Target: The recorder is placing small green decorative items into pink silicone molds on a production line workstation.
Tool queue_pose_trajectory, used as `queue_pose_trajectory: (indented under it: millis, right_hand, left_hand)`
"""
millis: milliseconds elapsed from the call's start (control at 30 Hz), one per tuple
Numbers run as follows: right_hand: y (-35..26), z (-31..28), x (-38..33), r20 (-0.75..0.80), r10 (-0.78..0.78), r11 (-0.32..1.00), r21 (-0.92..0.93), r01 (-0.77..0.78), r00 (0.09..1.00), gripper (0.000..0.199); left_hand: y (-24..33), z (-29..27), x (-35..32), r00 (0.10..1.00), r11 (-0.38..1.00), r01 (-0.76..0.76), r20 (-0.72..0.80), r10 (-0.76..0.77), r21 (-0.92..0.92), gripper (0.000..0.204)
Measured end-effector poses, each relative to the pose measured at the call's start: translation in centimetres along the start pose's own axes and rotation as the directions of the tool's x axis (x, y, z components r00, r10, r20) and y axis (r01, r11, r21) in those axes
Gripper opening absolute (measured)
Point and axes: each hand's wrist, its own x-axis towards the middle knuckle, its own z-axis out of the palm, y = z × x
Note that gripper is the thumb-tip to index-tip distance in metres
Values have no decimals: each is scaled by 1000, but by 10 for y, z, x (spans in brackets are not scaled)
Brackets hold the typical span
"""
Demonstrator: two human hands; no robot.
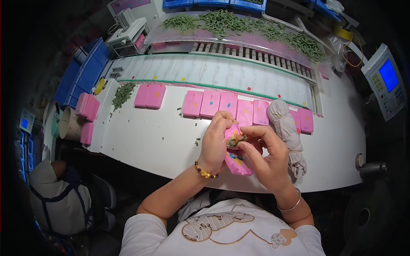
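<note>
In front of my body, my left hand (pixel 215 141) is closed round a small pink packet (pixel 239 168) with yellow and blue spots. Its lower part hangs down like a flap, and greenish bits (pixel 232 141) show at its mouth. My right hand (pixel 271 155) comes in from the other side, thumb and index finger bent together at that opening and touching the packet. Whether a loose green bit is also between those fingertips I cannot tell. Just beyond my hands stands a row of pink boxes (pixel 211 103) with coloured dots.
Right of my hands lies a pale grey rolled cloth bundle (pixel 287 132). Green scraps (pixel 123 96) lie on the white table (pixel 149 128). Behind are a roller conveyor (pixel 256 55) and a clear tray of green rings (pixel 220 23). A scale display (pixel 384 79) stands right; another person (pixel 64 200) sits lower left.
</note>
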Motion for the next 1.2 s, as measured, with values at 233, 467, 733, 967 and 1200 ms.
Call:
queue_pose_trajectory:
  millis: [233, 467, 733, 967, 1200]
  right_hand:
    - [-1, -1, 0, -1, 13, 999, 46, -13, 1000, 19]
    - [-17, -8, 3, 19, 40, 984, 175, -43, 999, 18]
    - [-5, -29, 26, -39, 345, 800, 534, -272, 938, 22]
    - [11, -26, 14, -149, 244, 900, 402, -166, 958, 11]
    - [15, -24, -1, -84, -23, 982, 185, 39, 996, 12]
  left_hand:
    - [4, 8, -2, 993, 991, -98, -50, 103, 95, 10]
    - [0, -2, 4, 976, 951, -197, -42, 213, 239, 10]
    - [18, 8, -4, 1000, 971, 23, -14, -20, 238, 27]
    - [17, 2, -16, 980, 912, -81, 201, -2, 402, 27]
    - [15, 6, -15, 895, 784, -355, 429, 126, 510, 22]
